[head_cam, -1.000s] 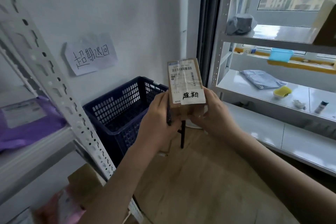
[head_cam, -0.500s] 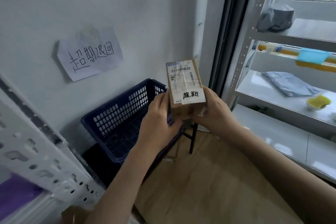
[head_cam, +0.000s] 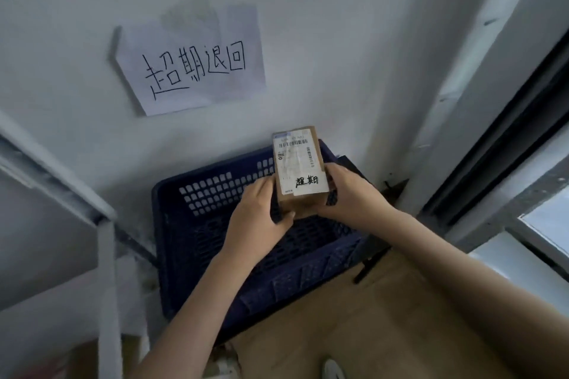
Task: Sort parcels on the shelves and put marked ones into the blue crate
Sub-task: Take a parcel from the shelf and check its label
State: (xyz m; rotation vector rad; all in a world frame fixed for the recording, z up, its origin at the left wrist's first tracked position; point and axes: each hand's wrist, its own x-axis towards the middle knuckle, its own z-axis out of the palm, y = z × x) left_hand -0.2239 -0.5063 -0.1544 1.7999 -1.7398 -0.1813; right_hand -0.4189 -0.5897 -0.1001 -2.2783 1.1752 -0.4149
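So the small brown cardboard parcel [head_cam: 300, 172] with the handwritten mark is gripped by both left hand [head_cam: 257, 218] and right hand [head_cam: 351, 194], hovering above the dark blue perforated plastic crate [head_cam: 215, 194] around 12 o'clock, not dropped in yet, crate looks empty otherwise.

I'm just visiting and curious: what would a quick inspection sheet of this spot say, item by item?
Surface: wooden floor below; no table seen.
Job's things: small cardboard parcel with a printed label and a handwritten mark, held over the open blue crate; nothing can be made out inside the crate.
Clutter: nothing clear; blurred shapes at the bottom left.
Hands: left hand and right hand both grip the parcel's lower end.
Cables: nothing seen.
Surroundings: handwritten paper sign on the white wall above the crate; metal shelf frame at left; dark window frame at right.
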